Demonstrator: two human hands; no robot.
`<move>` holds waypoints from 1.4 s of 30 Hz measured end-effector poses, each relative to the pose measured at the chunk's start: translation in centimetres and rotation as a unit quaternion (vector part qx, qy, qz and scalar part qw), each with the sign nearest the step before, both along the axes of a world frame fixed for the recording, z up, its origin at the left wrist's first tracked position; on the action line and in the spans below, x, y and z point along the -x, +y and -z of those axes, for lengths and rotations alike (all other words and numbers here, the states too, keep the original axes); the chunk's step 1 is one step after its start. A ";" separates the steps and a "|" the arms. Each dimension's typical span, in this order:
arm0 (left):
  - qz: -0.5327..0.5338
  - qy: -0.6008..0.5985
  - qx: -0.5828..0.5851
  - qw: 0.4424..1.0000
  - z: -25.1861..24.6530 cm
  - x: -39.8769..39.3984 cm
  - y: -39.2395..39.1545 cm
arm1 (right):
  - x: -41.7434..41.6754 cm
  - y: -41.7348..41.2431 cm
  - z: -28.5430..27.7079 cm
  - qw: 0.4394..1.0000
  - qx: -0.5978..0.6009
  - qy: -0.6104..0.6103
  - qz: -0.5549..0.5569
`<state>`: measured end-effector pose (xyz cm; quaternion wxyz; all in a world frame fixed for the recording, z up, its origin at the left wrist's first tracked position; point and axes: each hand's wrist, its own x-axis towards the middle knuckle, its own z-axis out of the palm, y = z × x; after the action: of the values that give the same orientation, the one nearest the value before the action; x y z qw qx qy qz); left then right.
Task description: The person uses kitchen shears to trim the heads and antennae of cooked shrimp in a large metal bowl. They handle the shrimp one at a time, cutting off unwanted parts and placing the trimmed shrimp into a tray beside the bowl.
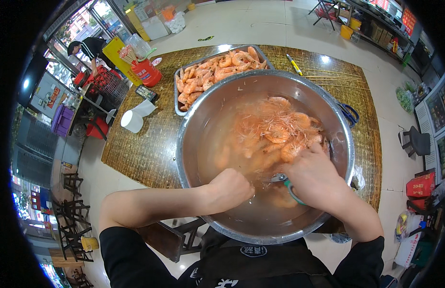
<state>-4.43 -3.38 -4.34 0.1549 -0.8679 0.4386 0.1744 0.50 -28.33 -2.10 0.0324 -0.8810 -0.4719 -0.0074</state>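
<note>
A large steel basin [265,75] holds cloudy water and a heap of orange shrimp [278,133] with long feelers. My right hand [312,172] is over the right side of the basin, gripping a pair of scissors [291,192] with green handles. The scissors' metal pivot shows at the water's surface, and the blades run out of sight. My left hand [231,189] is curled at the water near the basin's front left. Its fingertips are hidden, so whether it pinches anything does not show. Behind the basin, a metal tray [177,102] is piled with shrimp.
On the wooden table [154,154] are a paper roll [132,121], a calculator [146,93], a red container [146,72] of sticks, a yellow marker [294,64], thin skewers [337,85] and blue-handled scissors [349,114]. Another person [91,52] bends over red things at the far left.
</note>
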 end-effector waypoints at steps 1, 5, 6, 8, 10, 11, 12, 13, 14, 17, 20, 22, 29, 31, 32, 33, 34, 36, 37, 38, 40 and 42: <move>0.002 0.008 0.009 1.000 -0.1 0.2 0.3 | 0.2 -0.4 -1.0 1.000 0.003 -0.009 0.004; -0.011 0.036 -0.033 0.999 -0.4 0.3 0.8 | 0.9 -1.7 -4.0 0.999 0.020 -0.033 0.027; 0.000 0.020 -0.024 1.000 -0.3 0.4 1.1 | 1.0 -2.0 -4.6 0.999 0.026 -0.017 0.041; 0.017 0.000 -0.010 1.000 -0.5 0.4 1.3 | 1.3 -2.4 -5.6 0.997 0.037 0.016 0.067; 0.033 -0.007 0.001 0.999 -1.9 0.3 0.9 | 1.5 -2.7 -6.3 0.995 0.043 0.024 0.086; 0.036 0.000 0.009 0.999 -2.4 0.2 1.0 | 1.6 -2.8 -6.6 0.994 0.046 0.028 0.095; 0.038 0.007 0.017 0.999 -2.9 0.2 1.2 | 1.6 -2.9 -6.8 0.995 0.025 0.022 0.094; 0.040 0.013 0.024 0.999 -3.2 0.1 1.4 | 1.6 -3.0 -7.0 0.996 0.005 0.015 0.092; 0.012 0.044 0.022 0.999 -3.3 0.1 1.5 | 1.6 -3.0 -7.2 0.996 -0.015 0.008 0.090; -0.061 0.111 0.031 0.991 -3.7 0.4 1.8 | 1.3 -3.2 -7.1 0.994 0.011 0.000 0.112; -0.107 0.136 0.070 0.982 -4.6 0.6 2.3 | 0.7 -3.2 -6.9 0.996 0.010 0.001 0.093; -0.128 0.171 0.097 0.972 -5.6 0.1 2.7 | 0.0 -2.7 -6.5 0.994 0.069 0.029 0.077; -0.426 0.235 0.421 0.766 -6.3 -1.7 6.5 | -0.5 -3.6 -7.0 0.993 0.082 0.050 0.074; -0.448 0.264 0.547 0.656 -4.5 -1.8 7.1 | -0.7 -3.7 -8.1 0.994 0.019 0.070 0.078; -0.480 0.282 0.561 0.613 -4.6 -2.0 7.0 | -0.9 -3.6 -8.5 0.993 -0.011 0.080 0.082; -0.508 0.300 0.575 0.567 -4.7 -2.3 6.7 | -1.0 -3.5 -8.5 0.993 -0.028 0.076 0.092; -0.510 0.308 0.607 0.527 -4.5 -2.3 6.5 | -1.0 -3.4 -8.6 0.991 -0.046 0.071 0.101; -0.508 0.321 0.667 0.442 -3.9 -2.4 6.1 | -1.1 -3.0 -8.4 0.989 -0.085 0.062 0.108; -0.508 0.314 0.679 0.428 -3.7 -2.5 5.9 | -1.1 -2.6 -8.0 0.987 -0.107 0.058 0.106; -0.507 0.308 0.690 0.413 -3.4 -2.6 5.7 | -1.1 -2.3 -7.6 0.985 -0.129 0.053 0.104; -0.504 0.256 0.707 0.425 -2.8 -2.7 5.5 | -1.0 -1.4 -6.9 0.980 -0.168 0.066 0.082; -0.493 0.164 0.712 0.473 -2.2 -2.6 5.4 | -0.4 -0.7 -6.8 0.975 -0.189 0.101 0.067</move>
<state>-1.80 2.02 -2.14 -0.7027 -0.7079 -0.0708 -0.0109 0.94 -29.06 4.71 0.2450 -0.8849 -0.3961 -0.0093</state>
